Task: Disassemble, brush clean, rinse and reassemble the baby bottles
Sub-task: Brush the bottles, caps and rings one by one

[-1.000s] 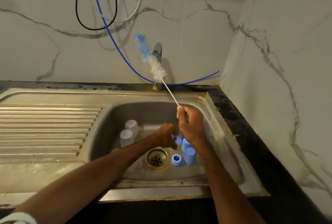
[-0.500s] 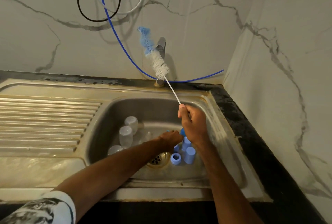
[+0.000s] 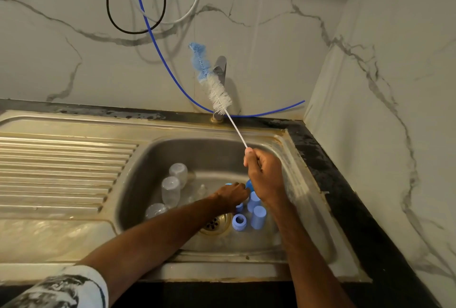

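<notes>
Right hand (image 3: pixel 266 174) in fist around brush (image 3: pixel 219 95)

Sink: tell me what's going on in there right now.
A person is cleaning taken-apart baby bottles in the steel sink. The right hand grips the bottle brush by its wire handle, with the bristles raised in front of the tap. The left hand reaches down among the blue caps near the drain; whether it holds one is hidden. The clear bottles sit at the basin's left, apart from both hands.

Bottles (image 3: pixel 170 190) left in sink (image 3: pixel 306 199), caps (image 3: pixel 258 217) right.
</notes>
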{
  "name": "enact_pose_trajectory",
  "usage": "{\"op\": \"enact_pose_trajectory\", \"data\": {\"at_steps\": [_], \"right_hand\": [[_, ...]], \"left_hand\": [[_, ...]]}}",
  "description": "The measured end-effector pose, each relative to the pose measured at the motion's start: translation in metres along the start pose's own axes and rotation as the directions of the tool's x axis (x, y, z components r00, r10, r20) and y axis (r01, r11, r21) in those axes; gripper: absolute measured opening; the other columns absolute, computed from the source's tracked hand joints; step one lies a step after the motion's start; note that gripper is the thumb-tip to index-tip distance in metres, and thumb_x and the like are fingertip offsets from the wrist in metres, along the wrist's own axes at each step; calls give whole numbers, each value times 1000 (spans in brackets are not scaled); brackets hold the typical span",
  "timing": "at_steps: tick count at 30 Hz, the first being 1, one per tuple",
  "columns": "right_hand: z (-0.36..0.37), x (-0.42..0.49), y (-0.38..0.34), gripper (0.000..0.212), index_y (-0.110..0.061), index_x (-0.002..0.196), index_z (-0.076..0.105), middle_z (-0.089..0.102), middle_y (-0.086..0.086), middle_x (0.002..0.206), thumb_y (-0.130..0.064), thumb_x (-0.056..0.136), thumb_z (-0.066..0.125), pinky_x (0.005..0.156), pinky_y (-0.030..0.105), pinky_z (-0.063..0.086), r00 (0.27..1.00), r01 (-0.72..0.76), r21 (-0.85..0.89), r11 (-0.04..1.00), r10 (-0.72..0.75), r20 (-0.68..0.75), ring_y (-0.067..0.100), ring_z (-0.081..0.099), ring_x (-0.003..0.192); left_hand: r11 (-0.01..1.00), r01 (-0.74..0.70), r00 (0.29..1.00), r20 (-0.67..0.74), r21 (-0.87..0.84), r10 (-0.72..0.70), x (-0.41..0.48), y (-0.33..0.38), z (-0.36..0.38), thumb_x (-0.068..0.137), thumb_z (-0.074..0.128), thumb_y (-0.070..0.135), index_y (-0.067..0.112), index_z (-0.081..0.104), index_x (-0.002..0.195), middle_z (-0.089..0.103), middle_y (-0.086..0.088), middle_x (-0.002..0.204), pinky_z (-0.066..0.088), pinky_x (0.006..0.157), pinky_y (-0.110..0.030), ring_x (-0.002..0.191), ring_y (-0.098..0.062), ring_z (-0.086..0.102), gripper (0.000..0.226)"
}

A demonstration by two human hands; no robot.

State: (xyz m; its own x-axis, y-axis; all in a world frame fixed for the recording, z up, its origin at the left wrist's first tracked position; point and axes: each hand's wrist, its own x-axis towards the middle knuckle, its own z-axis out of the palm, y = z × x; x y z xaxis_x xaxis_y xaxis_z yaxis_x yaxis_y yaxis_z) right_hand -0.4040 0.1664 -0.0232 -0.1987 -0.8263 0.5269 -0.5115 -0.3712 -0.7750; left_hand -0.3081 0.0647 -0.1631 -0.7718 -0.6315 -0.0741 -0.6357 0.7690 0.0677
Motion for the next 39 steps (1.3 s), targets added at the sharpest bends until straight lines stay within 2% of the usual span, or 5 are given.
{"op": "enact_pose_trajectory", "data": {"at_steps": [16,22,30,35,39], "right_hand": [[-4,1,1,40,-11,67,60,57,6,56,-23,104,53,57,32,44,1000,-12,0,1000,12,-15,16,51,52],[-3,3,4,39,-12,67,60,53,-3,53,-22,104,54,54,26,42,1000,-18,-8,1000,18,-12,6,48,50],[-3,2,2,39,-12,68,61,59,8,58,-23,104,54,55,31,45,1000,-22,13,1000,22,2,7,50,52],[-1,0,-1,42,-23,63,53,50,-9,53,-23,105,52,54,26,41,996,-44,84,996,37,77,4,45,50],[4,-5,-2,43,-17,63,54,48,-10,51,-30,104,51,54,30,38,988,-47,80,996,35,148,3,42,50]], "left_hand": [[935,-107,993,-78,-337,86,-5,16,-41,79,69,-7,-8,58,121,59,-21,123,46,85,-37,109,-34,57,43],[947,-93,993,-103,-307,64,3,23,-36,88,68,1,-3,60,119,61,-20,122,31,77,-20,110,-34,59,33],[926,-66,987,-162,-372,5,-19,19,-62,88,75,12,1,62,120,67,-18,116,49,81,-38,102,-34,64,36],[859,-119,953,-300,-498,-42,-57,1,-89,81,81,14,8,66,114,66,4,98,39,68,-7,80,-7,56,37],[682,-117,936,-309,-722,-167,-100,-23,-109,84,81,29,32,65,113,69,12,103,56,81,-22,92,-10,68,33]]}}
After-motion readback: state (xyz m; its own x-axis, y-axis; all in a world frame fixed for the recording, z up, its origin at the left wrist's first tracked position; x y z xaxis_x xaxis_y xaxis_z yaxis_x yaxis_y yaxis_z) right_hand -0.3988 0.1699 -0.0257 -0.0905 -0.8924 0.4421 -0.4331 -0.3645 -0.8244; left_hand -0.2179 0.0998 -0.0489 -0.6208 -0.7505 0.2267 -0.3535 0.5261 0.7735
